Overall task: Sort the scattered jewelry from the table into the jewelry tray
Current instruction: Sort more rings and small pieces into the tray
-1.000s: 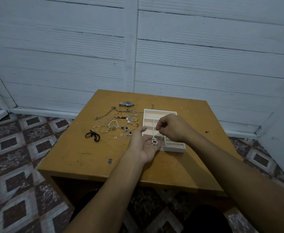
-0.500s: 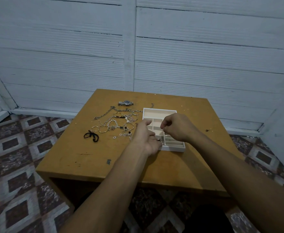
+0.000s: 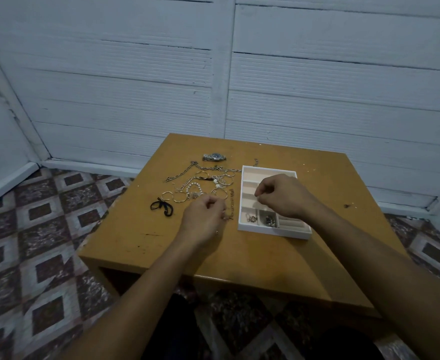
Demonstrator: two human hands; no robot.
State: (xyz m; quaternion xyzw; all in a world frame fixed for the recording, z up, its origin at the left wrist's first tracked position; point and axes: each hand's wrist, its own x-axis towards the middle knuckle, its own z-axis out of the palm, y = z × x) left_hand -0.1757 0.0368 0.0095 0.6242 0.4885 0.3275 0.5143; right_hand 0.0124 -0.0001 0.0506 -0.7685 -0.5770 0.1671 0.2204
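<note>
Fingers of left hand (image 3: 203,216) and right hand (image 3: 282,196) curled; grip indiscernible. Thin chain (image 3: 231,203), nine o'clock of jewelry tray (image 3: 273,231): probably light, limp, tangle-prone; pinch near one end.

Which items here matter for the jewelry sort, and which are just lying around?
Belongs to the job:
jewelry tray, sorted pieces in its near compartments, watch, chains, pearl bracelet, hoops, black bow, left hand, right hand.

Just there:
dark speck on the table, tiled floor, plank wall.
</note>
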